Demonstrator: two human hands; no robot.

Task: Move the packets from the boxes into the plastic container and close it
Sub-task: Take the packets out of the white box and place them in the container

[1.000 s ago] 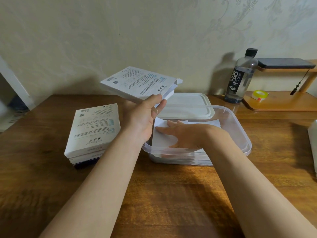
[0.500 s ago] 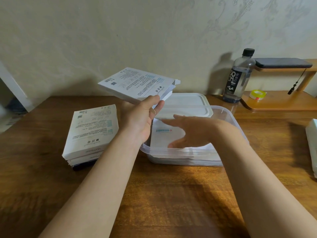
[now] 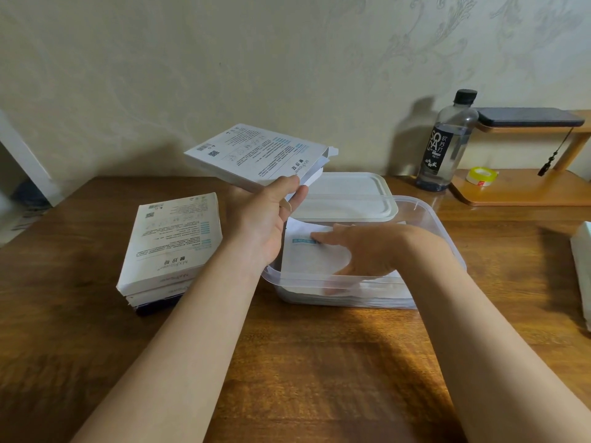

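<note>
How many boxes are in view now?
4: a raised box gripped by the left hand; a stack of three on the table left of the container, bottom one dark. The white object at the right edge may be another.

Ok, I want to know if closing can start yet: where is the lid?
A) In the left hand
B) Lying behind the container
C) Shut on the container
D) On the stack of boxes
B: the lid lies flat behind the open container, while the left hand holds a box and the right hand touches the packets inside.
</note>
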